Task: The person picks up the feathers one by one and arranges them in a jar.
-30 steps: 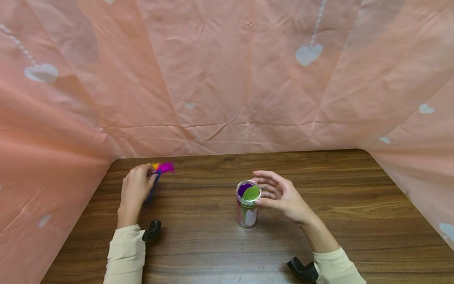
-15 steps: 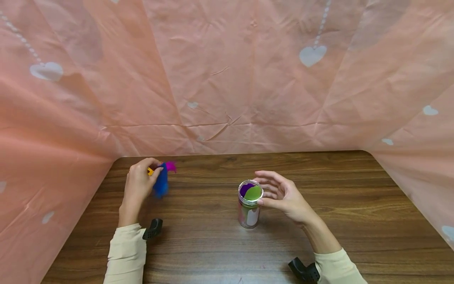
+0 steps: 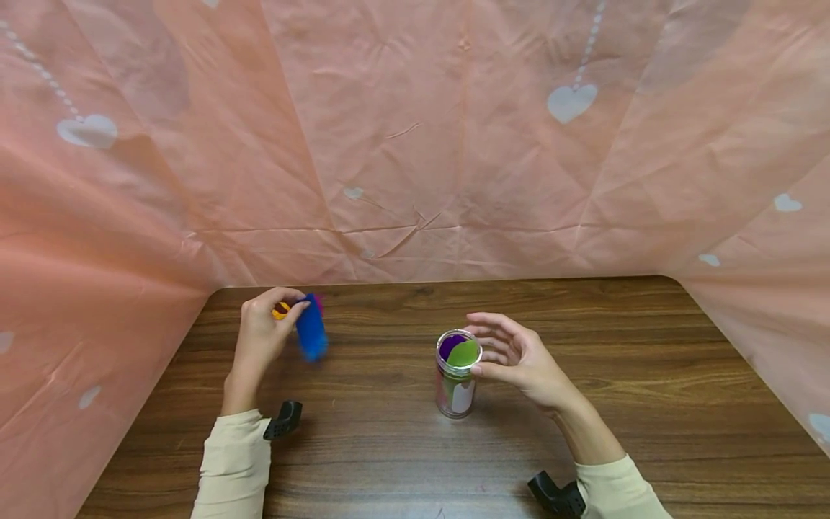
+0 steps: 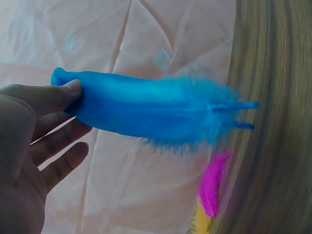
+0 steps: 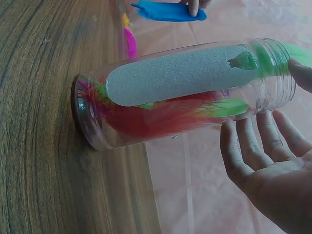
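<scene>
My left hand point(image 3: 264, 328) pinches blue feathers point(image 3: 312, 329) between thumb and fingers, at the left of the table. In the left wrist view two quill ends stick out from the fluffy end of the blue feathers point(image 4: 146, 107). Behind them lie a magenta feather point(image 4: 211, 187) and a yellow-orange feather point(image 4: 201, 222). My right hand point(image 3: 515, 360) holds the clear jar point(image 3: 455, 386) near its neck, thumb at the rim and fingers curved round the side. The jar stands upright and uncapped, with red, green and purple feathers inside; a whitish label point(image 5: 180, 75) covers part of its wall.
The wooden table point(image 3: 376, 432) backs onto a pink sheet point(image 3: 389, 144) printed with white hearts, which also rises at both sides. A black camera mount point(image 3: 283, 420) is on the left wrist and another black mount point(image 3: 555, 494) on the right.
My left hand has lifted the blue feathers and shifted slightly right, so they now hang in front of the magenta one. The right hand and jar have stayed put.
</scene>
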Demonstrator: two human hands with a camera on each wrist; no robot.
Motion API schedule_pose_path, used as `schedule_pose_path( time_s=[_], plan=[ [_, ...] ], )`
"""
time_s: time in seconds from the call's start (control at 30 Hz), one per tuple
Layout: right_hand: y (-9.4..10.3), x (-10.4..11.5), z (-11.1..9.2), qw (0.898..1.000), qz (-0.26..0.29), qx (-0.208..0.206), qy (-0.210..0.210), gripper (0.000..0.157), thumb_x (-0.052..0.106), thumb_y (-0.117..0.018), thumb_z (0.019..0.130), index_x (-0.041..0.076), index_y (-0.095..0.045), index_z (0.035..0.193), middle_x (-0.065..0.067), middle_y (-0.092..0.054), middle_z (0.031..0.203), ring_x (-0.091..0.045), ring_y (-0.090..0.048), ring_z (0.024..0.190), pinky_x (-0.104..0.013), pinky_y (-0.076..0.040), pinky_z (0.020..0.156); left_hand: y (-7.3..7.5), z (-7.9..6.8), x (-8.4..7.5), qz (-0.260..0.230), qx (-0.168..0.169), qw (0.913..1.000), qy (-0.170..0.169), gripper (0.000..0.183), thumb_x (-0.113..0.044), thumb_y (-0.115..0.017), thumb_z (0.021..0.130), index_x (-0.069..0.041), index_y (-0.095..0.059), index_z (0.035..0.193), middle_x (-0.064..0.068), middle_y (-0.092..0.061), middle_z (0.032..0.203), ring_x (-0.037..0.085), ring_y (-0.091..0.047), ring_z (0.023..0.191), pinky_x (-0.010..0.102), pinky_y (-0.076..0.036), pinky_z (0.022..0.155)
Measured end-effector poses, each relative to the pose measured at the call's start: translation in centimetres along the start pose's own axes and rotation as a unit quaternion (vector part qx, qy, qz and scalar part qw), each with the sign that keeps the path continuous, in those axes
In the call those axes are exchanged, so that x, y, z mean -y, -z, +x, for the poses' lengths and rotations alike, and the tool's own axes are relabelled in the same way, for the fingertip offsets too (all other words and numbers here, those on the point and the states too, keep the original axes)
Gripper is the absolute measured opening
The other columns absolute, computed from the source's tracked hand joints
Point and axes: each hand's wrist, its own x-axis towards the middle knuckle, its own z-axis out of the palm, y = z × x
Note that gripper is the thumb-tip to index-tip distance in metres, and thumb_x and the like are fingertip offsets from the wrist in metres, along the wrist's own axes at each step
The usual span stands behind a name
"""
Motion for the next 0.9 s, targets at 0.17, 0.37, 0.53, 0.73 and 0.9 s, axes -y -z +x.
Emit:
schedule_pose_path(
  time_s=[0.17,0.37,0.53,0.73,0.9],
  plan=[
    [0.0,0.0,0.0,1.000,0.002,0.002,0.005,0.060,-0.011,-0.073,0.088,0.008,-0.056,0.142,-0.004,-0.066,0.128,-0.014,-0.067,0.114,-0.029,-0.056,0.096,0.0,0.1,-0.4,-0.007,-0.006,1.0000,-0.002,0.013,0.009,-0.082,0.082,0.007,-0.074,0.092,0.019,-0.074,0.084,0.030,-0.066,0.072,0.008,-0.047,0.071],
    [0.1,-0.1,0.0,1.000,0.001,0.001,0.008,0.060,-0.011,-0.073,0.088,0.008,-0.056,0.142,-0.006,-0.066,0.128,-0.014,-0.068,0.113,-0.030,-0.056,0.096,0.0,0.2,-0.6,-0.016,-0.009,0.9998,-0.008,0.013,0.010,-0.081,0.082,0.007,-0.074,0.091,0.020,-0.074,0.084,0.028,-0.065,0.072,0.008,-0.047,0.071],
    [0.1,-0.1,0.0,1.000,-0.001,-0.001,0.005,0.060,-0.012,-0.073,0.088,0.007,-0.056,0.142,-0.007,-0.066,0.129,-0.015,-0.067,0.114,-0.030,-0.056,0.098,-0.2,0.2,-0.9,-0.021,-0.007,0.9997,-0.009,0.013,0.009,-0.081,0.082,0.007,-0.075,0.093,0.020,-0.075,0.087,0.028,-0.066,0.071,0.012,-0.050,0.069],
    [0.1,-0.2,-0.1,1.000,-0.003,-0.003,0.002,0.061,-0.012,-0.074,0.087,0.008,-0.056,0.142,-0.007,-0.066,0.129,-0.015,-0.067,0.115,-0.030,-0.056,0.098,-0.4,0.1,-1.3,-0.032,-0.008,0.9995,-0.004,0.014,0.010,-0.082,0.082,0.007,-0.075,0.094,0.020,-0.076,0.089,0.030,-0.068,0.073,0.009,-0.049,0.072],
    [0.1,-0.2,-0.2,1.000,-0.002,-0.001,0.004,0.061,-0.011,-0.074,0.087,0.008,-0.056,0.142,-0.008,-0.066,0.129,-0.015,-0.067,0.115,-0.031,-0.056,0.098,-0.5,0.0,-1.6,-0.041,-0.013,0.9990,-0.013,0.015,0.010,-0.083,0.080,0.006,-0.075,0.092,0.019,-0.076,0.088,0.030,-0.068,0.074,0.010,-0.049,0.073]
  ],
)
